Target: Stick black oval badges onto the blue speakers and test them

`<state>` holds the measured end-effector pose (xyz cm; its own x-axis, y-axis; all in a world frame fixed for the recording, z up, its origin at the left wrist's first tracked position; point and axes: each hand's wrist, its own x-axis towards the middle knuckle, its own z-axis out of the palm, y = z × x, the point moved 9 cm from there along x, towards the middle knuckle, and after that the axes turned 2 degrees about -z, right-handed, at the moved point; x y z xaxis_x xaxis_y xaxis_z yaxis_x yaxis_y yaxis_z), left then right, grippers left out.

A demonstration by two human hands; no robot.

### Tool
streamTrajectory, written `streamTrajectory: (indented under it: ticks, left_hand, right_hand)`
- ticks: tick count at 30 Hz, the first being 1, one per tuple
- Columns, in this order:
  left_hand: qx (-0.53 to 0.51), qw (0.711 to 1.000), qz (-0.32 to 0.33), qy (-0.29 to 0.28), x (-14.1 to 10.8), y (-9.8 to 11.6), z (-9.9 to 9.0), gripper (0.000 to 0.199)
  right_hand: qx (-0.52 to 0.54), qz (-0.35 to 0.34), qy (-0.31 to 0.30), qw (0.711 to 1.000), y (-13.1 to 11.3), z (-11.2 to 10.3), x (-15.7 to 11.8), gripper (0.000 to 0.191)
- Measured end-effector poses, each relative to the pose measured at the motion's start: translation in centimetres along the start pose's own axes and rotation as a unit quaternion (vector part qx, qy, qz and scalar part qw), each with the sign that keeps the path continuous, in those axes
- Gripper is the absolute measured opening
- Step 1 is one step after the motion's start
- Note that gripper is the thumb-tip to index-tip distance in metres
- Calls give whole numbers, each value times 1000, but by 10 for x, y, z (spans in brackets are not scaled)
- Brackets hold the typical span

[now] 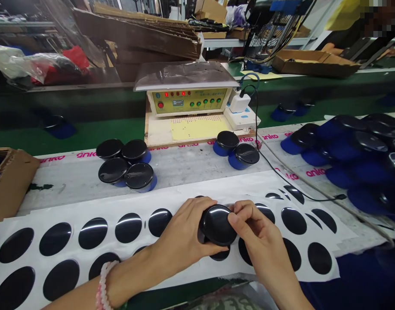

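Note:
A short round device with a glossy black top [217, 226] is held over the sheet, tilted toward me. My left hand [184, 230] wraps round its side, thumb below and fingers above. At the top's right edge, the thumb and forefinger of my right hand [257, 232] are pinched together on the rim of what looks like a black round sticker; its exact edge is hard to make out. Beneath both hands lies a white sheet [126, 252] bearing rows of black round stickers [128, 227]. The device's lower body is mostly hidden by my left hand.
Several blue devices with black tops [140, 176] stand beyond the sheet at left, two more [244, 156] at centre right. A large pile [355, 146] fills the right. Behind are a control box [187, 103] with lit lamps, a black cable [281, 174] and a cardboard box [15, 181].

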<state>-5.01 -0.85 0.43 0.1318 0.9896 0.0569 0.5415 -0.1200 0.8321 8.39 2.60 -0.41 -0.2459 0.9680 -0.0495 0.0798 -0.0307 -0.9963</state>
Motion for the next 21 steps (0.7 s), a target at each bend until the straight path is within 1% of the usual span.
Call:
streamTrajectory:
  ticks: [4, 9, 17, 19, 21]
  left_hand:
    - [6, 1000, 6, 0, -1, 1, 0, 71]
    - [13, 1000, 10, 5, -1, 1, -1, 72]
    - [32, 999, 19, 9, -1, 3, -1, 73]
    - [41, 999, 31, 17, -2, 6, -2, 72]
    - [53, 997, 44, 26, -3, 8, -4, 69]
  right_hand:
    - [-32, -25, 15, 999, -10, 0, 0, 27]
    - [-41, -51, 34, 997, -14, -1, 0, 25]
    - [-66, -79, 28, 994, -16, 3, -3, 23]
    - [-97, -92, 32, 991, -16, 4, -3, 23]
    - [-127, -92, 46, 986, -13, -2, -3, 19]
